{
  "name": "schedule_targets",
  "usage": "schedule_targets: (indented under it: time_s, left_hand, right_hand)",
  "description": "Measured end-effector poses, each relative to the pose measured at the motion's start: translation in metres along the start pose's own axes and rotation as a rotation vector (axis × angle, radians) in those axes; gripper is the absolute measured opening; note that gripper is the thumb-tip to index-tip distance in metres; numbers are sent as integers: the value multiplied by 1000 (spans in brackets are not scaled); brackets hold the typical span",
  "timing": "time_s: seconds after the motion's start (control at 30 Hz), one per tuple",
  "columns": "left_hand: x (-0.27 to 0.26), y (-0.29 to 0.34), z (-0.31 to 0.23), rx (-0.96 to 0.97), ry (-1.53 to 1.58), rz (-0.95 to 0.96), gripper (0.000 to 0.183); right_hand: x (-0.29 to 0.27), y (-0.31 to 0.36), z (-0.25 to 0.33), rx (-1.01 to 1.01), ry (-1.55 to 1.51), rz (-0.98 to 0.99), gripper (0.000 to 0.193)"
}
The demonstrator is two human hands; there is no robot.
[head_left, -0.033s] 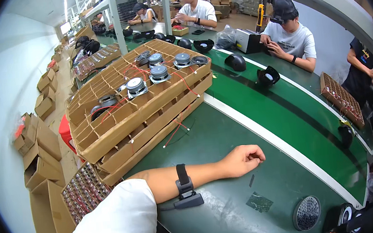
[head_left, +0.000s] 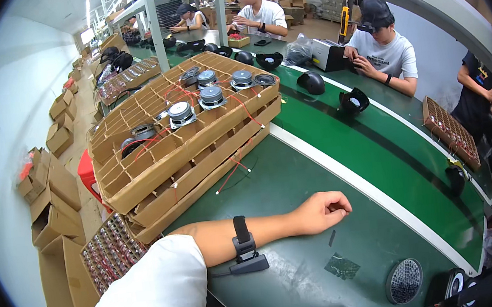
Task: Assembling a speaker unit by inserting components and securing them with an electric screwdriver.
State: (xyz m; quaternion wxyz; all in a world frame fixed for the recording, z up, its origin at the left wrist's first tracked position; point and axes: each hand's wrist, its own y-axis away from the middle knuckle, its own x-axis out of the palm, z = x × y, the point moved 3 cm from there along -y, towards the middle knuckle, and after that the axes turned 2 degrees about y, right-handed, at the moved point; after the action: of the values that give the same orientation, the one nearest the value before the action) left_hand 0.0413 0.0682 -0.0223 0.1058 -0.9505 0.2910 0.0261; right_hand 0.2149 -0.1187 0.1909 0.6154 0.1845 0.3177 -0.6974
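Observation:
My left hand (head_left: 322,212) rests on the dark green bench top (head_left: 274,195), its fingers loosely curled and nothing visible in them. A black strap with a small dark device (head_left: 246,252) goes round that forearm. Just below the hand lie a thin dark strip (head_left: 332,238) and a dark, shiny square piece (head_left: 342,266). A round, dark speaker grille (head_left: 404,281) sits nearer the lower right edge. Beside it, partly cut off, are a black housing and a speaker (head_left: 455,282). My right hand is out of view.
Stacked cardboard divider trays (head_left: 141,185) stand at the left, with several wired speakers (head_left: 212,96) on top. Beyond the bench a green conveyor belt (head_left: 340,137) carries black, rounded shells (head_left: 353,101). Several people work across it. Cardboard boxes (head_left: 62,262) line the left floor.

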Motion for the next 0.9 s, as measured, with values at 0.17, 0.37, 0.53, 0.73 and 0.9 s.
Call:
schedule_targets:
  time_s: [0.17, 0.37, 0.53, 0.73, 0.9]
  left_hand:
    - [54, 36, -85, 205, 203, 421, 41]
    - [87, 81, -108, 177, -106, 559, 90]
    - [105, 97, -110, 368, 78, 330, 80]
    - [129, 96, -121, 440, 68, 150, 79]
    - [118, 48, -125, 682, -296, 183, 69]
  right_hand:
    - [30, -27, -49, 408, -153, 59, 36]
    - [47, -2, -127, 480, -8, 33, 31]
    - [48, -1, -133, 536, 66, -45, 31]
    - [40, -1, -147, 567, 159, -130, 31]
    - [34, -6, -155, 582, 240, -204, 31]
